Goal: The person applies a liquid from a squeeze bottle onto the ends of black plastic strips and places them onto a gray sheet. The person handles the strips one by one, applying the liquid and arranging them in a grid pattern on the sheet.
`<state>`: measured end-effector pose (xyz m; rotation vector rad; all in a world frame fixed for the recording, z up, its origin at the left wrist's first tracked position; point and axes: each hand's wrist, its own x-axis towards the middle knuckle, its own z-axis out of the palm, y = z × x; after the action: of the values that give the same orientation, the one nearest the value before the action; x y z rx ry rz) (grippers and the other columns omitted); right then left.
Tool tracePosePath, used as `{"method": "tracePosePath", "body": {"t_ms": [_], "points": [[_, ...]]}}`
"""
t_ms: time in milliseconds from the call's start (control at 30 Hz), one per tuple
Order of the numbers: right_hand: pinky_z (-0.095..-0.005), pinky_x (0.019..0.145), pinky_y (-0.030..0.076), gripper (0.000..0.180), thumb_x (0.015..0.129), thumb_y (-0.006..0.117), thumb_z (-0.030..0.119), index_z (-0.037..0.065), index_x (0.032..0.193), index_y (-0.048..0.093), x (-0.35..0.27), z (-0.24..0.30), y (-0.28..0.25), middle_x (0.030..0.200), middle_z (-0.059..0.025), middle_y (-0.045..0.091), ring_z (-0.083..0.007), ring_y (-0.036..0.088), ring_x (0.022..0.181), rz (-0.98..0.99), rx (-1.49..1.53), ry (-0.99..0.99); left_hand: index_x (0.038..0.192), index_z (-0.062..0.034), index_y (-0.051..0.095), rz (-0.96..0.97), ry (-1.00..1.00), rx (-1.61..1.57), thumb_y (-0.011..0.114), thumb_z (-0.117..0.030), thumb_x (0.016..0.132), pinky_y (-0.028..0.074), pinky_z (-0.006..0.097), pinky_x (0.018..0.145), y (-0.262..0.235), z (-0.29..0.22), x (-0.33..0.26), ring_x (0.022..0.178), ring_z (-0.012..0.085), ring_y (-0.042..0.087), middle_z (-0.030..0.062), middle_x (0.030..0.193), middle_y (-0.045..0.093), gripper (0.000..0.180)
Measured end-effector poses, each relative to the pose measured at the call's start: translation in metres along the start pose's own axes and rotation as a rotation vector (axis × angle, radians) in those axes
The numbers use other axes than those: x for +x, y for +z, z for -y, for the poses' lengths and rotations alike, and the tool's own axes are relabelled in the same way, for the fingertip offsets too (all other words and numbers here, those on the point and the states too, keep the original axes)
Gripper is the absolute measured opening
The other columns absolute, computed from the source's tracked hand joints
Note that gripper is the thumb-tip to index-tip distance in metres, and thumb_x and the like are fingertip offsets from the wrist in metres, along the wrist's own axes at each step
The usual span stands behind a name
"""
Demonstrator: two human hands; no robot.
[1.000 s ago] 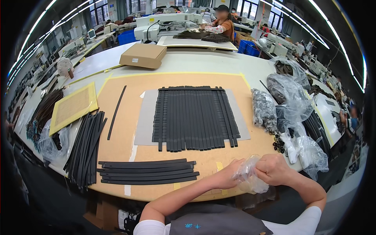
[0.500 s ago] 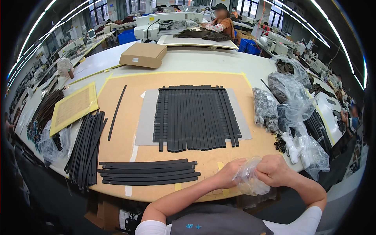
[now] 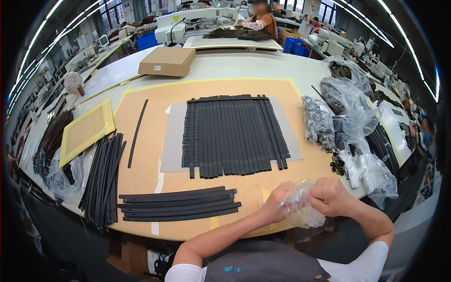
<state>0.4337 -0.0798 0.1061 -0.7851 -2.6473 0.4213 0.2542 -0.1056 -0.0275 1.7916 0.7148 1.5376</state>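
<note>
A crumpled clear plastic bag (image 3: 303, 209) is stretched between my two hands at the table's near right edge. My left hand (image 3: 278, 201) is closed on its left side. My right hand (image 3: 330, 196) makes a fist on the bag's upper right. What the bag contains, if anything, I cannot make out. Beyond my hands, a panel of black strips (image 3: 235, 136) laid side by side rests on a grey sheet (image 3: 173, 141), with one strip crossing its top. Several loose black strips (image 3: 178, 204) lie crosswise to the left of my left hand.
A bundle of black strips (image 3: 101, 183) and a yellow-edged board (image 3: 88, 131) lie left; one strip (image 3: 137, 134) lies apart. Plastic bags (image 3: 345, 101), small black rings (image 3: 337, 164) and white gloves (image 3: 350, 168) fill the right. Farther off are a cardboard box (image 3: 167, 61) and a person (image 3: 260, 21) at work.
Both hands keep hold of the plastic bag, and my right hand has risen slightly. The whole view has shifted a little, with the table's contents sitting higher in the picture.
</note>
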Motion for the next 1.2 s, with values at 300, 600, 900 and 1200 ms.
{"method": "tracePosePath", "body": {"t_ms": [300,600,900,1200], "points": [[-0.0415,0.05,0.046,0.031,0.085,0.071,0.022,0.006,0.06,0.059,0.015,0.003,-0.012,0.055,-0.0103,0.058,-0.0299,0.06,0.052,0.073,-0.127,0.142,0.108,-0.0017,0.064,0.0,-0.058,-0.043,0.074,-0.017,0.087,0.048,0.044,0.083,-0.001,0.007,0.0,0.091,0.0354,0.058,0.0152,0.098,0.062,0.028],[-0.0424,0.051,0.048,0.031,0.084,0.071,0.023,0.008,0.06,0.058,0.015,-0.015,0.004,0.054,-0.0104,0.057,-0.0298,0.061,0.053,0.139,-0.134,0.05,0.115,-0.0014,0.064,0.116,-0.281,-0.114,0.072,-0.02,0.092,0.048,0.042,0.086,-0.004,0.01,-0.003,0.098,0.0322,0.056,0.0144,0.104,0.062,0.03],[-0.0419,0.052,0.05,0.024,0.083,0.072,0.018,0.008,0.065,0.058,0.0,-0.02,0.006,0.057,-0.0097,0.056,-0.0289,0.062,0.055,-0.004,-0.181,-0.04,0.101,-0.0021,0.069,0.053,-0.09,0.092,0.074,-0.014,0.086,0.05,0.042,0.078,0.008,0.025,-0.003,0.083,0.0325,0.058,0.0139,0.1,0.064,0.02],[-0.0403,0.051,0.049,0.025,0.085,0.07,0.018,0.007,0.068,0.055,-0.037,-0.01,0.009,0.061,-0.0086,0.056,-0.0276,0.06,0.057,-0.153,-0.134,0.074,0.089,-0.0058,0.069,0.018,-0.147,0.134,0.077,-0.01,0.08,0.048,0.034,0.066,0.02,0.026,-0.014,0.08,0.0221,0.057,0.0059,0.088,0.064,0.013]]}}
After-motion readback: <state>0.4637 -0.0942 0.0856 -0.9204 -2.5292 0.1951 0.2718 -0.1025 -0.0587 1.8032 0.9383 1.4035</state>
